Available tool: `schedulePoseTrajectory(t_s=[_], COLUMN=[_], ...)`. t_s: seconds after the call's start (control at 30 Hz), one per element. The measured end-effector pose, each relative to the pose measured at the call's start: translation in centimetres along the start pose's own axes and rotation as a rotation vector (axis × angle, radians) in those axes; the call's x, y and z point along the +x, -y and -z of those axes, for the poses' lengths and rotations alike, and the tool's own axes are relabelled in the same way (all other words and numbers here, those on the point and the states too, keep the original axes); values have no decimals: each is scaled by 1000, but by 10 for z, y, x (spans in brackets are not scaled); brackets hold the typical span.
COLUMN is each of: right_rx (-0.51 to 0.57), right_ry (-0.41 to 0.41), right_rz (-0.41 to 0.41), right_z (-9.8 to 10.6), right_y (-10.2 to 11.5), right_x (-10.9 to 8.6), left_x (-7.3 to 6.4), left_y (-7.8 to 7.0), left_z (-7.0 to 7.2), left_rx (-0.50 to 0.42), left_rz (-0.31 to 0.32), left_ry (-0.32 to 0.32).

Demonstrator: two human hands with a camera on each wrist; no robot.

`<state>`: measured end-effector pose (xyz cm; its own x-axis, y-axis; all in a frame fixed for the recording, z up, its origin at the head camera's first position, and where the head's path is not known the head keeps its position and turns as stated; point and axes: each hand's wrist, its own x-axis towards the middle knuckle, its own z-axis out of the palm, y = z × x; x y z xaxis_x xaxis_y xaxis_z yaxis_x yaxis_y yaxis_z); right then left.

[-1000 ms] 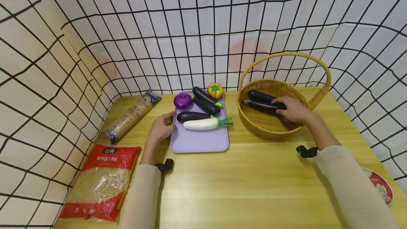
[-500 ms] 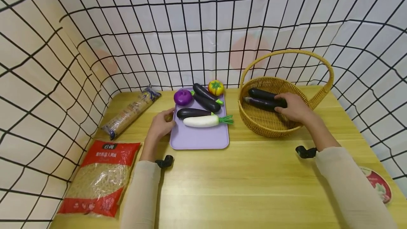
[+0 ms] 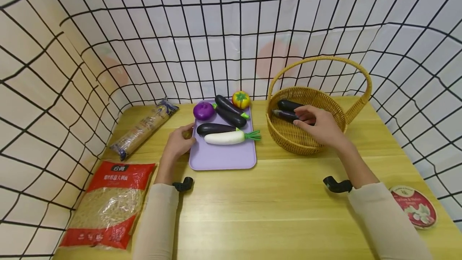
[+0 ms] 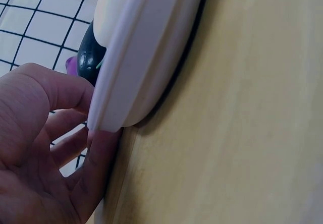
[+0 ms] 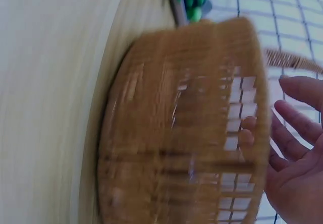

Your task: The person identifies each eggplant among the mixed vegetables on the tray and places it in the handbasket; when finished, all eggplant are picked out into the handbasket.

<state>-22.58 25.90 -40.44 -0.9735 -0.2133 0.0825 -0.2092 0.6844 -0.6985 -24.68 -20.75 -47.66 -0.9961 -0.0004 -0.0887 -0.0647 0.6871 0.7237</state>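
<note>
My left hand [image 3: 178,141] pinches the left rim of a lilac tray [image 3: 223,159]; in the left wrist view the thumb lies on the rim [image 4: 118,77] and fingers are under it. On the tray are a white radish [image 3: 223,138] with green leaves, an eggplant [image 3: 211,128] behind it, two more eggplants [image 3: 231,118] farther back, a purple onion [image 3: 204,111] and a yellow-red tomato-like vegetable [image 3: 241,100]. My right hand [image 3: 321,125] is over the wicker basket [image 3: 294,144], fingers loosely bent and holding nothing. Two dark eggplants [image 3: 283,116] lie in the basket, partly hidden by the fingers.
At the left lie a long noodle packet [image 3: 144,129] and a red pasta bag [image 3: 108,204]. A round red-labelled lid or box [image 3: 415,208] sits at the right, beside the right sleeve. The basket's tall handle [image 3: 321,58] arches above it. A grid-patterned cloth [image 3: 223,31] encloses the table.
My right hand has let go of the eggplant in the basket and drawn up and slightly left. My left hand stays at the tray's rim.
</note>
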Motion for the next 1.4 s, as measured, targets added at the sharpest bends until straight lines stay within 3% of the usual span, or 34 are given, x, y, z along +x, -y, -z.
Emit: schedulePoseTrajectory(t_s=[0.37,0.77,0.9,1.4], right_rx=[164,250,258,218], right_ry=[79,208,241,230], right_rz=[110,124,112,130], right_z=[-38,-87,-99,-132], right_y=[35,68,73,83], right_x=[11,39,46,63], left_x=[0,1,2,2], left_y=[0,0,1,2], left_z=[-1,0,-1,-2], left_rx=[-11,-18,-30,-29], left_rz=[16,23,30,36], left_ry=[4,-2,0,0])
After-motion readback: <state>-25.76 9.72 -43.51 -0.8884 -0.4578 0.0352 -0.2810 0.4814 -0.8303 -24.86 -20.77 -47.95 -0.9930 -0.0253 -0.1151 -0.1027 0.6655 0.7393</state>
